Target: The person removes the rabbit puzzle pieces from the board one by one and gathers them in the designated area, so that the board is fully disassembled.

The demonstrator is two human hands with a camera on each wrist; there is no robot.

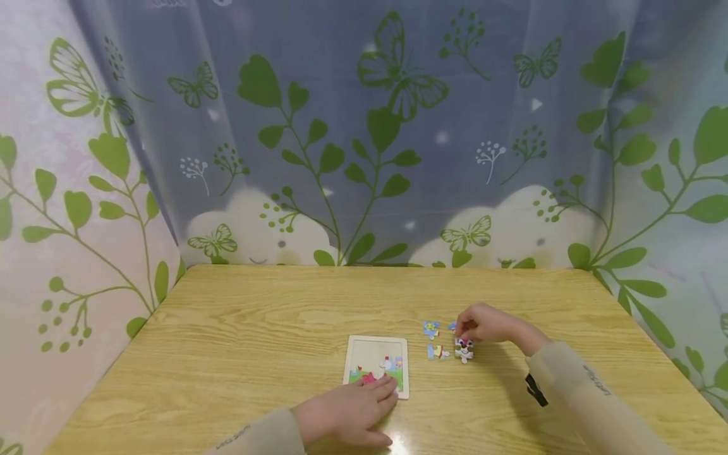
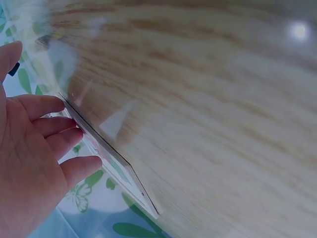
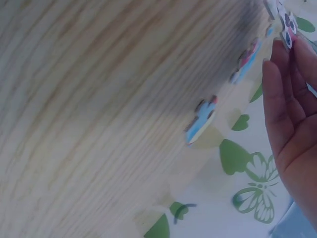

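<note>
A jigsaw puzzle tray point(image 1: 364, 351) with a pale wooden rim lies on the table, its lower part filled with colourful pieces. My left hand point(image 1: 354, 412) rests over the tray's near edge, fingers fairly straight; in the left wrist view its fingertips meet the tray's edge point(image 2: 119, 166). To the right, my right hand point(image 1: 488, 323) pinches a puzzle piece point(image 1: 464, 351) printed with part of a face, tilted up off the table. The right wrist view shows that piece point(image 3: 289, 29) between thumb and fingertips. Part of the tray's picture is hidden under the left hand.
Loose puzzle pieces lie between the tray and the right hand: one with yellow and blue point(image 1: 430, 328), one below it point(image 1: 437, 352), and one partly hidden by the fingers point(image 1: 452, 327). A patterned curtain point(image 1: 318, 189) rises behind the wooden table point(image 1: 256, 328).
</note>
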